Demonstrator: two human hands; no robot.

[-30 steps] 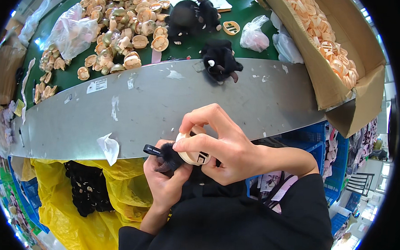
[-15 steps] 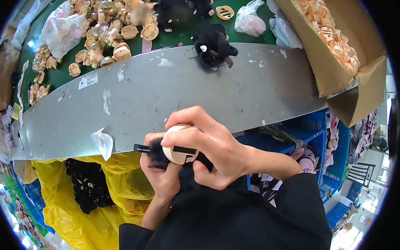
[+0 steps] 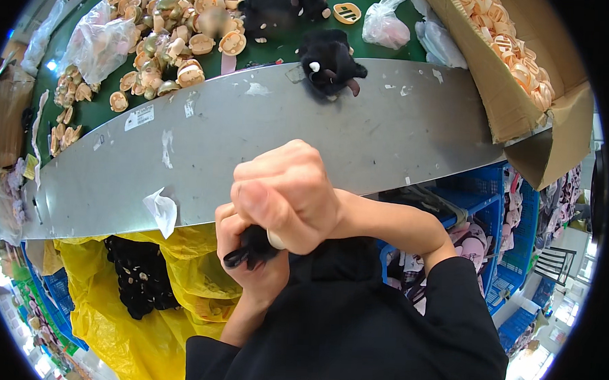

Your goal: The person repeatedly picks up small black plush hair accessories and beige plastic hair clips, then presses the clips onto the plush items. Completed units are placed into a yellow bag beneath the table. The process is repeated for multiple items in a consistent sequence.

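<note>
Low in front of my body, my left hand (image 3: pixel 263 273) is closed around a small black plush piece (image 3: pixel 254 245), whose dark fur and tag loop show between the fingers. On top of it presses my right hand (image 3: pixel 287 196), closed in a fist around a round cream plastic part. Just a sliver of the cream part (image 3: pixel 275 240) shows under the right palm; where it meets the plush is hidden. Beyond my hands, a black plush toy (image 3: pixel 329 63) with a white spot lies on the far edge of the grey metal tabletop (image 3: pixel 245 140).
Many peach plastic shells (image 3: pixel 201 45) heap on the green surface behind, beside clear plastic bags (image 3: pixel 386 24). A cardboard box (image 3: pixel 505 104) of peach parts stands at right. A yellow bag (image 3: pixel 199 274) with black plush pieces hangs at lower left, blue crates (image 3: pixel 477 197) at lower right.
My right hand has shifted from gripping the cream part with spread fingers to a fist covering it. The black tag that stuck out leftward now hangs curled by the left hand.
</note>
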